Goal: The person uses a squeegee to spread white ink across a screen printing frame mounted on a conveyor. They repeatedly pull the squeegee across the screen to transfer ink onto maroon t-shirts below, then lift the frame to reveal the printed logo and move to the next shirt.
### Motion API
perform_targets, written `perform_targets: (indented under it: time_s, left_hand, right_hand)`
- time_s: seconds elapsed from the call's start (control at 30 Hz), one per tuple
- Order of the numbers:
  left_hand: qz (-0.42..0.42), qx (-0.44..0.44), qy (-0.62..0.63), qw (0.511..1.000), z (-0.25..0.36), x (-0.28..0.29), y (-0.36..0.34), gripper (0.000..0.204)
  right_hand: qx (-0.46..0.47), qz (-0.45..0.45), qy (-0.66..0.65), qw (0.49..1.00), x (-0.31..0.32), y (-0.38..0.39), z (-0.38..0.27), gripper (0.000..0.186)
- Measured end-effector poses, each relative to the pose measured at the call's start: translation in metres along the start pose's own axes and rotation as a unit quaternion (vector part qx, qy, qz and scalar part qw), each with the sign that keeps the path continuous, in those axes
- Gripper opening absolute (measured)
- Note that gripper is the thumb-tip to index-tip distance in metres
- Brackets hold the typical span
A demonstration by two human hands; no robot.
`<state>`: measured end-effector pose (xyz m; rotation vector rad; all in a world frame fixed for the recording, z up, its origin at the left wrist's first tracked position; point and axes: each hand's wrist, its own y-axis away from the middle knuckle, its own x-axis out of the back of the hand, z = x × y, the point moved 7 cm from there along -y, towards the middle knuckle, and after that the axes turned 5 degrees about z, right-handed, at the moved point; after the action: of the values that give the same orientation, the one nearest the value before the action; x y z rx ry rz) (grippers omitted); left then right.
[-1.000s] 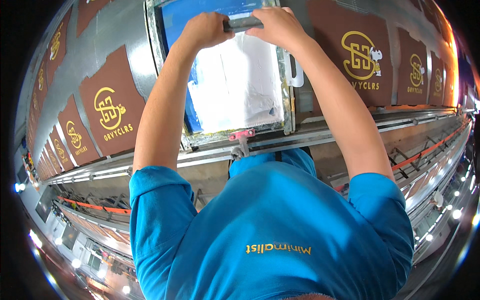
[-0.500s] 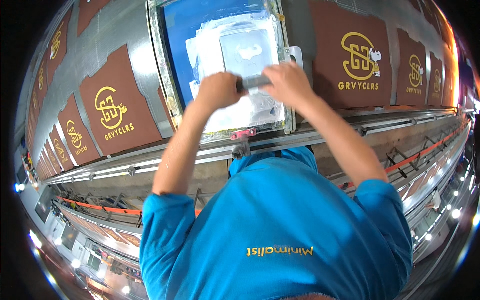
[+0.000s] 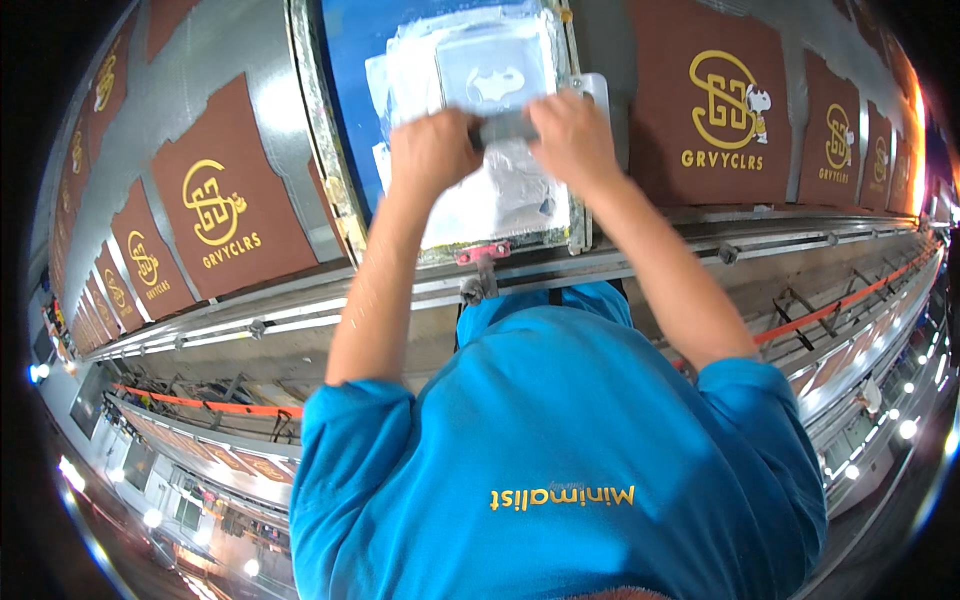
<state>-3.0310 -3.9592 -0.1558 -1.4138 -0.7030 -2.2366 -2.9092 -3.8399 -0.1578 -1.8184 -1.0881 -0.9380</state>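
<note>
My left hand (image 3: pixel 435 150) and my right hand (image 3: pixel 570 140) are closed on either end of a dark squeegee (image 3: pixel 503 128), held across a printing screen. The screen frame (image 3: pixel 320 140) has worn, ink-marked edges and blue mesh (image 3: pixel 350 60). Thick white ink (image 3: pixel 480 200) coats the middle and lower part around my hands. Just beyond the squeegee, a paler rectangular window (image 3: pixel 492 60) shows a small white cartoon shape. A pink clamp (image 3: pixel 483 254) sits at the frame's near edge.
Brown fabric panels (image 3: pixel 230 200) with yellow emblems lie on the grey printing table (image 3: pixel 270 100), continuing both sides (image 3: pixel 700 150). Metal rails (image 3: pixel 700 230) run along the near edge, above my blue-shirted body. More racks with orange bars (image 3: pixel 230 408) and lights sit toward the rim.
My hands and squeegee came down from the screen's far end toward me, then rose slightly in the last half second. The pale window, earlier covered in ink, now shows its shape.
</note>
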Motion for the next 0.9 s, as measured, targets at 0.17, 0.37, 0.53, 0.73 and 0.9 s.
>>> perform_targets:
  time_s: [0.17, 0.37, 0.53, 0.73, 0.9]
  left_hand:
    - [0.006, -0.078, 0.052, 0.996, 0.019, -0.012, 0.073, 0.046]
    - [0.070, -0.160, 0.031, 0.984, 0.033, -0.032, 0.119, 0.055]
    - [-0.251, -0.112, 0.054, 0.960, 0.032, -0.016, 0.074, 0.042]
    - [-0.116, -0.111, 0.011, 0.987, 0.020, 0.041, -0.020, 0.036]
    - [0.068, -0.124, 0.050, 0.989, 0.008, 0.051, -0.028, 0.037]
  right_hand:
    - [-0.028, -0.013, -0.063, 0.998, 0.039, 0.058, -0.047, 0.035]
    - [-0.199, 0.207, -0.080, 0.955, 0.057, 0.025, 0.061, 0.038]
    - [-0.396, 0.121, -0.194, 0.889, 0.003, 0.019, 0.098, 0.043]
    - [-0.465, 0.111, -0.249, 0.843, -0.005, 0.025, 0.090, 0.032]
    - [-0.413, 0.148, -0.244, 0.865, 0.008, 0.024, 0.084, 0.032]
